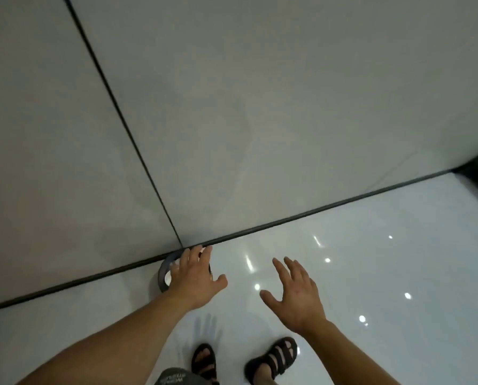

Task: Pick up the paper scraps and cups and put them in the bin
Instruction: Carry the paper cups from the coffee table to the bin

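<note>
1. Left hand (194, 276): fingers straight and spread, grasping nothing, palm down over the bin.
2. Bin (161, 279): small, round and grey, at 7 o'clock in view, against the dark skirting (260, 225); something white (168, 279) shows inside.
3. Right hand (296, 295): at 3 o'clock of the left, fingers released and splayed above the glossy floor (371, 273).
4. Black sandals (272, 358): 6 o'clock.

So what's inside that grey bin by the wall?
Only a bit of white stuff shows just inside the rim of the grey bin, perhaps paper or cups. The left hand, fingers spread, covers the rest of the opening, so how full it is cannot be seen.
</note>
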The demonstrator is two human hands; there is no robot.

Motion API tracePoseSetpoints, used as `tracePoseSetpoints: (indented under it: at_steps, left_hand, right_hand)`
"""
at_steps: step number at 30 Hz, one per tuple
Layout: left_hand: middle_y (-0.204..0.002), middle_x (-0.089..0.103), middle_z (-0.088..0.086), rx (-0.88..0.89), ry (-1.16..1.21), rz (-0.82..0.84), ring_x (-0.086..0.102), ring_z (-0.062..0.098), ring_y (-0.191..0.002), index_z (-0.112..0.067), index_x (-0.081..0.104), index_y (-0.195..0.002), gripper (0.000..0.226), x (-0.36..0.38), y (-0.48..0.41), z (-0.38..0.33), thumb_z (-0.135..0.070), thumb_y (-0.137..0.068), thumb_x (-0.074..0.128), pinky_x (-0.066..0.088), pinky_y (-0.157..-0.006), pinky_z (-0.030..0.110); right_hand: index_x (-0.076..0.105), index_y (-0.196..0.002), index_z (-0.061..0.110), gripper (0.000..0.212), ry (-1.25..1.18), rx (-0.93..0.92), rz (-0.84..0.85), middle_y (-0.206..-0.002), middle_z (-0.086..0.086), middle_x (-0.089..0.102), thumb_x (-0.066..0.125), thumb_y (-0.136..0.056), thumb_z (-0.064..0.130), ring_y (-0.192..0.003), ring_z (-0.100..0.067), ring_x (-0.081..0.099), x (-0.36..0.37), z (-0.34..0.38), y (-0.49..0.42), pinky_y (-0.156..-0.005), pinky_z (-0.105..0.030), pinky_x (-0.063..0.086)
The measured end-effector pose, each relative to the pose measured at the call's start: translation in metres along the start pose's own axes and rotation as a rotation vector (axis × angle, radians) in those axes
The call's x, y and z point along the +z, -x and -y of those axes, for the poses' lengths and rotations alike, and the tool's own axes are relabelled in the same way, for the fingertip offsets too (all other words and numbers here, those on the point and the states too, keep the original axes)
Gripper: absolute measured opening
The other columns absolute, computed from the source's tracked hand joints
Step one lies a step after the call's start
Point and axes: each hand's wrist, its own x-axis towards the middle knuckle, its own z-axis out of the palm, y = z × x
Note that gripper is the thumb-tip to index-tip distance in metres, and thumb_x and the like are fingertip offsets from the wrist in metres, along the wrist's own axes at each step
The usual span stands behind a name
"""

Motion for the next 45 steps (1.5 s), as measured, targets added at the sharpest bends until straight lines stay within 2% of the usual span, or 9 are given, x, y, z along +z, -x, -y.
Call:
tracePoseSetpoints:
  at_steps: [4,10,23,27,32,40,45]
  left_hand:
    - [-0.16,0.005,-0.001,0.254,-0.194,0.109,0.004,0.025,-0.145,-0.027,0.007,-0.152,0.088,-0.013,0.028,-0.09,-0.068,-0.082,0.041,0.014,-0.115,0.051]
    - [-0.159,0.008,-0.002,0.652,-0.412,0.062,0.004,0.025,-0.145,-0.029,0.012,-0.15,0.086,0.001,0.072,-0.262,-0.068,-0.079,0.041,0.015,-0.113,0.053]
    - [-0.159,0.012,-0.003,1.327,-0.63,0.203,0.004,0.024,-0.146,-0.029,0.017,-0.149,0.078,0.214,0.324,-0.534,-0.063,-0.084,0.043,0.016,-0.114,0.052]
    - [-0.158,0.013,-0.003,1.456,-0.665,0.246,0.003,0.023,-0.147,-0.029,0.017,-0.149,0.076,0.266,0.378,-0.588,-0.061,-0.085,0.043,0.017,-0.114,0.05]
    - [-0.158,0.012,-0.004,1.54,-0.728,0.332,0.003,0.022,-0.146,-0.029,0.016,-0.149,0.077,0.329,0.403,-0.643,-0.062,-0.084,0.043,0.015,-0.114,0.051]
    - [-0.159,0.011,-0.002,1.671,-0.774,0.458,0.004,0.025,-0.146,-0.029,0.015,-0.149,0.081,0.417,0.436,-0.786,-0.065,-0.082,0.041,0.014,-0.114,0.052]
    - [-0.158,0.011,0.0,1.775,-0.845,0.493,0.007,0.027,-0.145,-0.028,0.015,-0.149,0.08,0.459,0.46,-0.867,-0.065,-0.083,0.04,0.016,-0.113,0.054]
  right_hand:
    - [0.004,-0.155,0.036,0.081,-0.062,0.245,-0.108,-0.164,0.004,0.003,0.035,-0.089,0.072,-0.15,-0.018,-0.002,-0.035,-0.066,0.086,-0.119,-0.04,0.011]
    - [0.008,-0.155,0.035,0.081,-0.207,0.557,-0.279,-0.163,0.002,0.008,0.037,-0.089,0.071,-0.15,-0.019,0.0,-0.043,-0.164,0.212,-0.118,-0.042,0.012]
    - [0.012,-0.155,0.032,0.081,-0.488,1.191,-0.464,-0.161,-0.001,0.014,0.041,-0.089,0.068,-0.149,-0.022,0.006,0.021,-0.349,0.538,-0.117,-0.044,0.018]
    - [0.013,-0.154,0.032,0.081,-0.542,1.329,-0.491,-0.161,-0.001,0.016,0.042,-0.088,0.068,-0.148,-0.022,0.009,0.034,-0.389,0.598,-0.116,-0.044,0.019]
    - [0.012,-0.155,0.032,0.082,-0.629,1.444,-0.491,-0.162,0.0,0.014,0.042,-0.088,0.069,-0.149,-0.021,0.009,0.049,-0.436,0.633,-0.116,-0.044,0.019]
    - [0.012,-0.156,0.03,0.081,-0.722,1.607,-0.466,-0.162,0.002,0.012,0.044,-0.09,0.066,-0.148,-0.02,0.009,0.034,-0.527,0.676,-0.118,-0.043,0.02]
    - [0.014,-0.155,0.027,0.08,-0.789,1.714,-0.516,-0.161,0.0,0.016,0.045,-0.091,0.063,-0.147,-0.021,0.013,0.027,-0.579,0.698,-0.117,-0.044,0.023]
